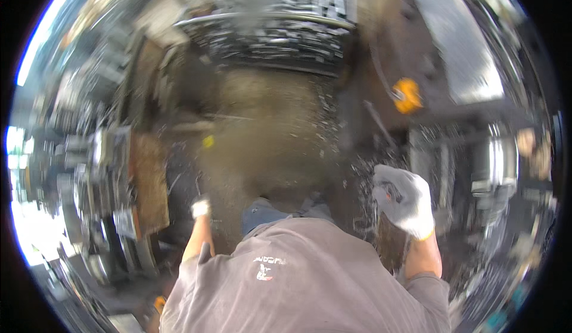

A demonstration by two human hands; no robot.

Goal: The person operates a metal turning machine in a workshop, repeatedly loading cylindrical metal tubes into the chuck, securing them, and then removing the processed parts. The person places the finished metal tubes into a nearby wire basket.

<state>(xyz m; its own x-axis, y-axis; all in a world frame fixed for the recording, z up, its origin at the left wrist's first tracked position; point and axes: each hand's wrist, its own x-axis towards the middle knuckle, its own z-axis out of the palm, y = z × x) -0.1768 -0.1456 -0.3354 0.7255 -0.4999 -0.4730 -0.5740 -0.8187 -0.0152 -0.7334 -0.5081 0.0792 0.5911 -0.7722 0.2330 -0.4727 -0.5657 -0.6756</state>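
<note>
My right hand (408, 201), in a white-and-grey work glove with a yellow cuff, is raised on the right side. Its fingers are curled in. A small dark and reddish patch shows at the fingers, too blurred to tell whether it is a held thing. Low on the left hangs my left hand (201, 207), also in a pale glove, small and smeared, its fingers not readable. Nearest the right hand is a dark workbench or machine with a yellow-orange object (407, 96) on it, perhaps a tape measure.
A brown floor (268, 100) stretches ahead. At the far end stands a rack (280, 41) with many metal pieces. A rusty brown panel (149, 184) stands on the left among stacked material. A pale metal sheet (459, 47) lies at the far right. A small yellow spot (208, 141) shows on the floor.
</note>
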